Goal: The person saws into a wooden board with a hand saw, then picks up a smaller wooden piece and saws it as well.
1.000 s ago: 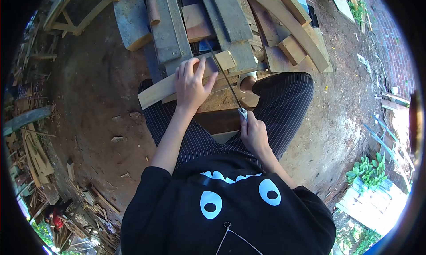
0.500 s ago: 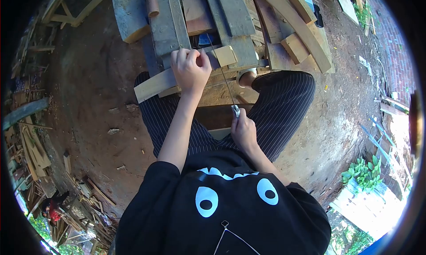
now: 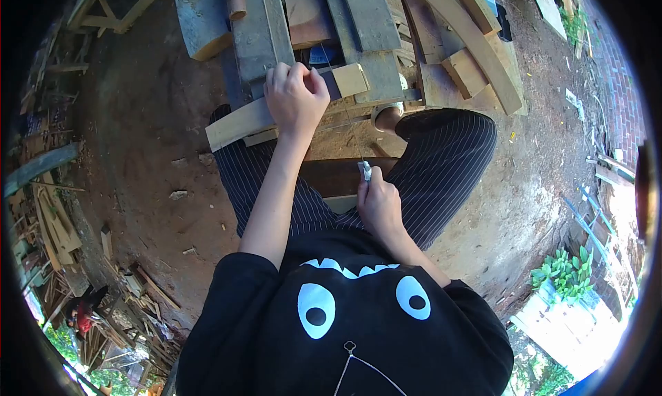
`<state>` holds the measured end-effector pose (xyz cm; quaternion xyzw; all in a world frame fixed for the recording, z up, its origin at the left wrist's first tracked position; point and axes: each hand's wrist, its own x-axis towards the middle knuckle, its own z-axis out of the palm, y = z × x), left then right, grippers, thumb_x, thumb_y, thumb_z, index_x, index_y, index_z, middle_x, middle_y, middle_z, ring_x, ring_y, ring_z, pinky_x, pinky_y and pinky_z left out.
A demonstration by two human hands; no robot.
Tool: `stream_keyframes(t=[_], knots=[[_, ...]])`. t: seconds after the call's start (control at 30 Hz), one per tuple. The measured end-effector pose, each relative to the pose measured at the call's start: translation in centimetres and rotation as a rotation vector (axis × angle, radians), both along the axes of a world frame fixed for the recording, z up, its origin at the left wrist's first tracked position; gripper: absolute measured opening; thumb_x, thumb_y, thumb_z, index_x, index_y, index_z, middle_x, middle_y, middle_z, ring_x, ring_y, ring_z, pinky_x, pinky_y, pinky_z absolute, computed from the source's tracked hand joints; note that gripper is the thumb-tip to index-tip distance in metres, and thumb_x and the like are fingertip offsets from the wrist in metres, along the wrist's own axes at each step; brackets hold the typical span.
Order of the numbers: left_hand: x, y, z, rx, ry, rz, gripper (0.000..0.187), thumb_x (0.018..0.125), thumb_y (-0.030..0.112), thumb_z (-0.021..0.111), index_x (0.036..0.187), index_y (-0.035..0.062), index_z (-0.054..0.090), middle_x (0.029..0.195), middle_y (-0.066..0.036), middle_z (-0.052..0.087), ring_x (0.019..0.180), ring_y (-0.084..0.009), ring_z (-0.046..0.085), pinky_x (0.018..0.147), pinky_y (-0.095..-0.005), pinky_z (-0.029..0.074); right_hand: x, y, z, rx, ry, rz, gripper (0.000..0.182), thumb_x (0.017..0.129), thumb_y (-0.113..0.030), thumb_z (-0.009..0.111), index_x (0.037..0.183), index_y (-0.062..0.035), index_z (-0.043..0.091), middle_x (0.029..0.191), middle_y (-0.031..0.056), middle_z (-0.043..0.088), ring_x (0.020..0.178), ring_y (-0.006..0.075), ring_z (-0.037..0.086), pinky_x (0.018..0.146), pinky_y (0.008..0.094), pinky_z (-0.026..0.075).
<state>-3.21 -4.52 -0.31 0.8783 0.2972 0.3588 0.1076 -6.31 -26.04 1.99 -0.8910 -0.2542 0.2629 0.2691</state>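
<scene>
My left hand [image 3: 295, 101] lies over a curved strip of wood [image 3: 238, 125], with its fingers curled down around the far edge. The strip rests across the near end of a bench of planks, and its squared end [image 3: 352, 81] sticks out to the right. Below it, my right hand [image 3: 380, 206] is wrapped around the handle of a saw [image 3: 366, 170] with a silvery fitting. The saw's thin blade, faint and seen edge-on, runs up from that fitting and crosses the wood strip just right of my left hand.
The plank bench [image 3: 372, 72] lies ahead between my knees, with a wood block [image 3: 307, 16] on it. Curved boards [image 3: 486, 58] are piled to its right. Scrap wood [image 3: 58, 223] lines the left side. A person [image 3: 84, 317] is far off at lower left.
The saw's blade shows more faintly, and its handle and my right hand have shifted only slightly. My left hand keeps its place on the wood strip. The whole view has moved a little.
</scene>
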Motion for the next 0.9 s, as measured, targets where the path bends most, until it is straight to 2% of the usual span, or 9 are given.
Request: stream_keyframes(t=[0.1,0.27,0.4,0.57,0.63,0.9], knots=[[0.9,-0.3,0.1,-0.017,0.071,0.110,0.021,0.073,0.011,0.064,0.057,0.0056,0.051,0.063,-0.008,0.050,0.066,-0.0290,0.052,0.063,-0.0397,0.043,-0.2,-0.1,-1.7,0.054,-0.008,-0.002,0.011,0.085,-0.006,0.052,0.085,0.0005,0.043,0.061,0.0247,0.056,0.058,0.0431,0.058,0.051,0.0502,0.046],[0.9,-0.4,0.0,-0.005,0.037,0.089,0.022,0.072,0.009,0.064,0.055,0.0048,0.051,0.062,-0.009,0.050,0.064,-0.0292,0.051,0.062,-0.0398,0.042,0.1,-0.4,-3.8,0.161,-0.021,0.003,0.014,0.085,-0.009,0.053,0.085,0.0006,0.043,0.059,0.0231,0.056,0.055,0.0422,0.058,0.050,0.0501,0.047],[1.0,0.1,-0.4,0.000,0.007,0.086,0.022,0.072,0.008,0.063,0.055,0.0042,0.050,0.061,-0.009,0.049,0.063,-0.0291,0.051,0.061,-0.0403,0.042,0.5,1.9,-2.5,0.097,-0.034,-0.028,0.016,0.084,-0.011,0.054,0.084,0.0004,0.043,0.057,0.0230,0.056,0.055,0.0419,0.058,0.050,0.0503,0.048],[0.9,0.0,-0.5,0.002,-0.014,0.054,0.022,0.072,0.007,0.063,0.054,0.0039,0.049,0.061,-0.009,0.048,0.063,-0.0291,0.050,0.060,-0.0402,0.042,1.8,1.3,-1.7,0.075,-0.031,0.012,0.015,0.084,-0.011,0.055,0.083,0.0001,0.044,0.059,0.0242,0.057,0.058,0.0421,0.059,0.052,0.0508,0.048],[1.2,0.1,-0.6,0.014,-0.019,0.064,0.022,0.072,0.007,0.063,0.054,0.0040,0.049,0.061,-0.009,0.048,0.062,-0.0291,0.050,0.060,-0.0400,0.042,3.0,0.5,-1.8,0.198,-0.009,0.048,0.015,0.084,-0.011,0.055,0.084,0.0004,0.045,0.059,0.0249,0.056,0.059,0.0429,0.059,0.053,0.0508,0.049],[1.2,0.1,-0.4,0.004,-0.024,0.054,0.023,0.072,0.007,0.062,0.054,0.0038,0.048,0.061,-0.009,0.048,0.063,-0.0291,0.050,0.060,-0.0404,0.041,-0.1,-1.2,-1.0,0.037,-0.037,0.005,0.015,0.083,-0.009,0.055,0.084,-0.0005,0.043,0.058,0.0229,0.057,0.056,0.0422,0.060,0.050,0.0510,0.049]])
